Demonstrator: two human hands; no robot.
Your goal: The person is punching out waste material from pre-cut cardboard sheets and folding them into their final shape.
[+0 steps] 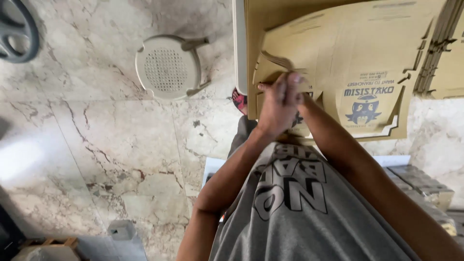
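A flat brown die-cut cardboard box blank (338,58) with a blue printed figure lies on top of more cardboard sheets on a white table (239,53). Both my hands meet at its near left corner. My left hand (273,108) covers most of my right hand (296,84), of which only the fingertips show. Their fingers press and pinch a folded flap (275,63) of the blank. I wear a grey printed T-shirt (299,208).
A white perforated plastic stool (167,67) stands on the marble floor to the left. A stack of cardboard blanks (444,48) sits at the right edge. Bundled stacks (423,183) lie low at the right. A dark round object (17,29) is at top left.
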